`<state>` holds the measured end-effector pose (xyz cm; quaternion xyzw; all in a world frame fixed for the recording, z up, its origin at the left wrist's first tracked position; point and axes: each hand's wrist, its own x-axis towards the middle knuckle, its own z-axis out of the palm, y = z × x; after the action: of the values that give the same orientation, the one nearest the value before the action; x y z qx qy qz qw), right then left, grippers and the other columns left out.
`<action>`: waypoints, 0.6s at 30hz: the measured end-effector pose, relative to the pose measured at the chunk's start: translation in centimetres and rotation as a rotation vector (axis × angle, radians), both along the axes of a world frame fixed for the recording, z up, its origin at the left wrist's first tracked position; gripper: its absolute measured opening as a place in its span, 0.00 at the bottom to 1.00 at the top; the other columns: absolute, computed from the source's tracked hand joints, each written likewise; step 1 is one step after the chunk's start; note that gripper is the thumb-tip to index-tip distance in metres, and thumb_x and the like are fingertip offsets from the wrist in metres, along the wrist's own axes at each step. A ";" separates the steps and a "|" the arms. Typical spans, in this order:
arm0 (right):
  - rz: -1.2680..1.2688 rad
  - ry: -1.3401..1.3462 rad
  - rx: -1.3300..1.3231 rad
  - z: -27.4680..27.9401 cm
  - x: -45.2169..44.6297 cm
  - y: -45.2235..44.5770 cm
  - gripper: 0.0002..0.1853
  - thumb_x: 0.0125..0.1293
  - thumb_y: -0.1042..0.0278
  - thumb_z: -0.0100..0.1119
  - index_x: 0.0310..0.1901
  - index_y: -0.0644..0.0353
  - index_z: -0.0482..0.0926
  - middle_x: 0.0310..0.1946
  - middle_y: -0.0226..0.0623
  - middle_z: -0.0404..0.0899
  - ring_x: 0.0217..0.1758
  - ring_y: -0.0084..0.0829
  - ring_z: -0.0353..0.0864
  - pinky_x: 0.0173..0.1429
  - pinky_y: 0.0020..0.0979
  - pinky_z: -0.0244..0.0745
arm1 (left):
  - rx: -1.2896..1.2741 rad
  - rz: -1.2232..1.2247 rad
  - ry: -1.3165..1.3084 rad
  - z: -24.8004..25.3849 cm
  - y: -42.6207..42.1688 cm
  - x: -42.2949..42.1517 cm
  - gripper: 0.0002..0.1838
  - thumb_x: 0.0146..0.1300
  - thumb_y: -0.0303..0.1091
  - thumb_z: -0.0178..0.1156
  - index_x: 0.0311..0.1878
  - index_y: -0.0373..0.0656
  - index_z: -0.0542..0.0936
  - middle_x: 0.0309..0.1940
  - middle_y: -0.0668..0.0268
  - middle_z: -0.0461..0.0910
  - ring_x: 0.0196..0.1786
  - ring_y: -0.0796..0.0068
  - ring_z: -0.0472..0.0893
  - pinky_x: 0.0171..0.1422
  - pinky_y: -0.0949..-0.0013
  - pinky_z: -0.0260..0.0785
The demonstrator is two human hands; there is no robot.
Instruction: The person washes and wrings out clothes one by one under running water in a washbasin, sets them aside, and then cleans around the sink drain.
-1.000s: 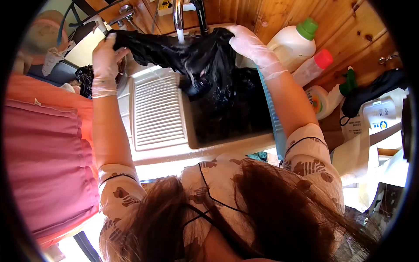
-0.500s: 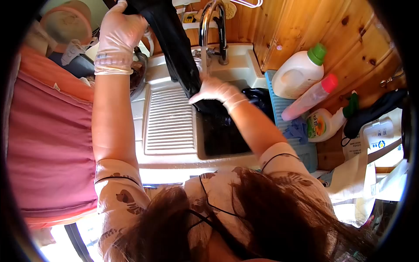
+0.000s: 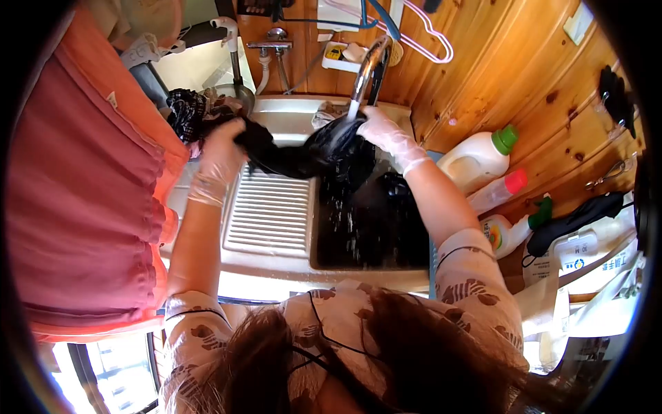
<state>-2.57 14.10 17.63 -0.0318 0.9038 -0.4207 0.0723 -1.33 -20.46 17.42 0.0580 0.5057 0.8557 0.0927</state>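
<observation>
A wet black garment (image 3: pixel 293 160) is stretched sideways over the sink, its exact kind unclear in its folds. My left hand (image 3: pixel 222 155), in a thin whitish glove, is closed on its left end above the ridged washboard (image 3: pixel 269 214). Just under the tap (image 3: pixel 369 69), my gloved right hand (image 3: pixel 387 136) grips the other end. Water runs from the spout onto the cloth beside my right fingers. Below lies the sink basin (image 3: pixel 314 255), filled with dark water, with more black cloth (image 3: pixel 394 185) at its right side.
On the right stand a white bottle with a green cap (image 3: pixel 476 159), a pink-capped bottle (image 3: pixel 498 191) and a spray bottle (image 3: pixel 507 231). Dark patterned clothes (image 3: pixel 189 114) lie at the back left. A pink curtain (image 3: pixel 89 193) hangs left; pink hangers (image 3: pixel 431 34) hang above.
My left hand has come down from high up, lowering its end of the garment. My right hand has moved up and right to the tap, and the cloth now spans sideways under the water.
</observation>
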 end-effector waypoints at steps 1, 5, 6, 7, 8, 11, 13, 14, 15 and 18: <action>-0.094 0.119 -0.243 0.3 1.0 -0.9 0.14 0.62 0.68 0.59 0.47 0.65 0.79 0.36 0.37 0.82 0.44 0.27 0.76 0.51 0.28 0.71 | -0.111 -0.014 -0.094 -0.1 0.4 1.3 0.10 0.61 0.33 0.57 0.42 0.38 0.78 0.42 0.60 0.80 0.47 0.66 0.79 0.50 0.59 0.74; -0.070 0.105 0.063 1.1 0.7 -2.0 0.12 0.63 0.71 0.56 0.47 0.66 0.76 0.37 0.36 0.79 0.42 0.28 0.75 0.51 0.30 0.70 | -0.680 -0.203 0.236 -6.6 2.2 3.5 0.13 0.60 0.29 0.57 0.49 0.39 0.78 0.43 0.61 0.78 0.48 0.65 0.78 0.56 0.56 0.73; -0.057 0.176 -0.069 1.9 -0.3 -1.8 0.12 0.63 0.72 0.57 0.47 0.65 0.76 0.36 0.35 0.79 0.41 0.28 0.75 0.52 0.29 0.70 | -0.615 -0.279 0.003 -5.4 3.3 4.6 0.14 0.61 0.33 0.58 0.49 0.39 0.78 0.43 0.62 0.78 0.49 0.66 0.77 0.55 0.58 0.73; -0.100 0.272 -0.406 0.9 -1.1 -1.4 0.09 0.61 0.72 0.59 0.43 0.64 0.77 0.35 0.36 0.79 0.41 0.27 0.75 0.51 0.29 0.71 | -0.555 -0.327 -0.236 -4.2 4.4 5.8 0.15 0.62 0.36 0.58 0.50 0.39 0.78 0.42 0.63 0.78 0.49 0.67 0.77 0.54 0.60 0.73; -0.132 0.331 -0.525 0.4 -1.3 -1.2 0.10 0.59 0.75 0.59 0.43 0.62 0.78 0.34 0.35 0.80 0.40 0.26 0.75 0.49 0.28 0.71 | -0.648 -0.354 -0.263 -3.4 4.9 6.7 0.20 0.62 0.42 0.58 0.49 0.36 0.78 0.41 0.60 0.78 0.49 0.67 0.77 0.52 0.65 0.73; 0.030 0.137 0.036 0.0 -1.9 0.0 0.13 0.57 0.77 0.60 0.46 0.61 0.79 0.33 0.31 0.80 0.40 0.23 0.75 0.48 0.27 0.72 | -1.154 -0.425 0.096 -7.0 5.2 5.9 0.27 0.62 0.45 0.56 0.58 0.35 0.74 0.51 0.51 0.77 0.55 0.60 0.76 0.58 0.64 0.69; -0.081 0.209 -0.254 1.5 -1.4 -0.5 0.18 0.56 0.79 0.57 0.50 0.59 0.78 0.35 0.32 0.79 0.40 0.26 0.76 0.48 0.27 0.71 | -1.328 -0.367 0.254 -6.5 5.7 5.9 0.30 0.62 0.47 0.54 0.61 0.34 0.70 0.57 0.46 0.73 0.61 0.50 0.72 0.66 0.61 0.62; -0.173 0.206 -0.428 -0.2 -2.0 0.1 0.20 0.55 0.80 0.57 0.52 0.58 0.77 0.35 0.33 0.79 0.40 0.26 0.76 0.49 0.27 0.71 | -1.277 -0.356 0.287 -7.4 5.9 5.8 0.31 0.62 0.48 0.54 0.61 0.33 0.70 0.57 0.45 0.73 0.62 0.48 0.71 0.68 0.60 0.60; -0.210 0.276 -0.224 0.2 -0.2 -1.3 0.22 0.54 0.79 0.58 0.53 0.60 0.76 0.35 0.37 0.80 0.39 0.29 0.77 0.47 0.29 0.71 | -1.251 -0.380 0.238 -7.4 6.1 5.7 0.33 0.61 0.50 0.56 0.62 0.34 0.70 0.58 0.46 0.73 0.62 0.51 0.71 0.68 0.61 0.60; 0.082 0.130 -0.109 0.6 -1.4 -0.1 0.22 0.55 0.80 0.55 0.54 0.59 0.75 0.36 0.36 0.79 0.40 0.29 0.77 0.48 0.29 0.71 | -1.103 -0.468 0.166 -6.1 6.8 5.6 0.34 0.59 0.49 0.59 0.62 0.34 0.70 0.60 0.46 0.71 0.65 0.53 0.69 0.69 0.63 0.58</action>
<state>-4.00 13.97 18.21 -0.0998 0.8802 -0.4630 0.0285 4.24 -13.64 11.27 0.1778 0.8543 0.4166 0.2549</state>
